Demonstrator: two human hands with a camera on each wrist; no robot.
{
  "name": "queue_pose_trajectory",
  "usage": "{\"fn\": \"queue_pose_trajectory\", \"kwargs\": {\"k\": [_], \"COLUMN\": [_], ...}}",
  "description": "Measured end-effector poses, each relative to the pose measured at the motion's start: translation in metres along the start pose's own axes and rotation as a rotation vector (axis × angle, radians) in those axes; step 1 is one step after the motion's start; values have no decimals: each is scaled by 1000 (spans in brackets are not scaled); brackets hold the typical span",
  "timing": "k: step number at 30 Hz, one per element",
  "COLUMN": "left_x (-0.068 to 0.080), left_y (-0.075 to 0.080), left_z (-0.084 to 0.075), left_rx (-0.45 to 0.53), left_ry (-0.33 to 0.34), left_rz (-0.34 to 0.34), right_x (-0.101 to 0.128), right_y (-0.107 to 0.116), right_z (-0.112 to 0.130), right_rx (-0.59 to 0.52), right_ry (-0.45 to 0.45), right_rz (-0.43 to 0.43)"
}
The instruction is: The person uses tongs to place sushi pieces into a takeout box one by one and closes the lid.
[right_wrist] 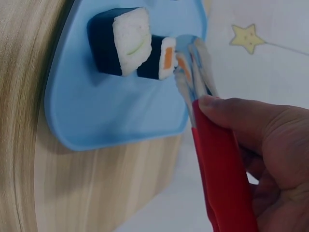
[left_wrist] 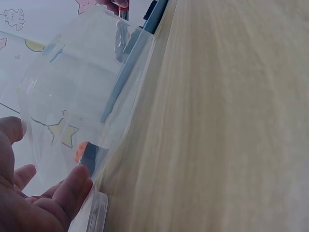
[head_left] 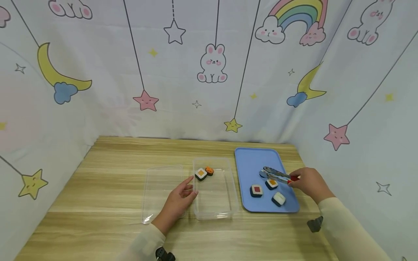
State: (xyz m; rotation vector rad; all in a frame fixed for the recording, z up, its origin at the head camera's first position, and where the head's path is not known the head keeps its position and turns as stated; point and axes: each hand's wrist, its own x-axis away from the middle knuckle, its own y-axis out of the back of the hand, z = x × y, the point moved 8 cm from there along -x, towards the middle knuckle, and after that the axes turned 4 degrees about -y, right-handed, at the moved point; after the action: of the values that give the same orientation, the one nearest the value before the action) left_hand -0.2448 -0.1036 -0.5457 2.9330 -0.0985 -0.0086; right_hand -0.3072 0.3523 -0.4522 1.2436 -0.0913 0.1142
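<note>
My right hand (head_left: pixel 308 183) holds metal tongs by their red handles (right_wrist: pixel 224 169), over the right side of a blue tray (head_left: pixel 258 157). The tips of the tongs (head_left: pixel 272 174) are close to an orange-centred sushi piece (head_left: pixel 271 184); whether they touch it or hold anything, I cannot tell. On the tray also sit a red-centred sushi piece (head_left: pixel 256 190) and a white-topped one with a green streak (right_wrist: pixel 133 43). My left hand (head_left: pixel 177 203) is at the left wall of a clear plastic box (head_left: pixel 213 214), fingers loosely extended. Inside the box are an orange-centred sushi piece (head_left: pixel 200 174) and an orange-topped one (head_left: pixel 209 171).
A clear lid (head_left: pixel 161 185) lies on the wooden table (head_left: pixel 98 188) left of the box, partly under my left forearm and hand. Behind the table hangs a patterned white cloth (head_left: pixel 183 90), which also lines both sides.
</note>
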Motion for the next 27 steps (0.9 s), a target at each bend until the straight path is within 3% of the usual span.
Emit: {"fn": "queue_pose_trajectory", "kwargs": {"k": [15,22,27], "left_x": [1,1,0], "left_y": [0,-1,-1], "left_z": [0,1,3], "left_rx": [3,13,31], "left_ry": [15,21,22], "left_rz": [7,2,-1], "right_x": [2,8,11], "right_y": [10,28,25], "right_z": [14,60,107], "right_rx": [-28,-112,-124], "right_ry": [27,121,242], "right_rz": [-64,-103,-102]}}
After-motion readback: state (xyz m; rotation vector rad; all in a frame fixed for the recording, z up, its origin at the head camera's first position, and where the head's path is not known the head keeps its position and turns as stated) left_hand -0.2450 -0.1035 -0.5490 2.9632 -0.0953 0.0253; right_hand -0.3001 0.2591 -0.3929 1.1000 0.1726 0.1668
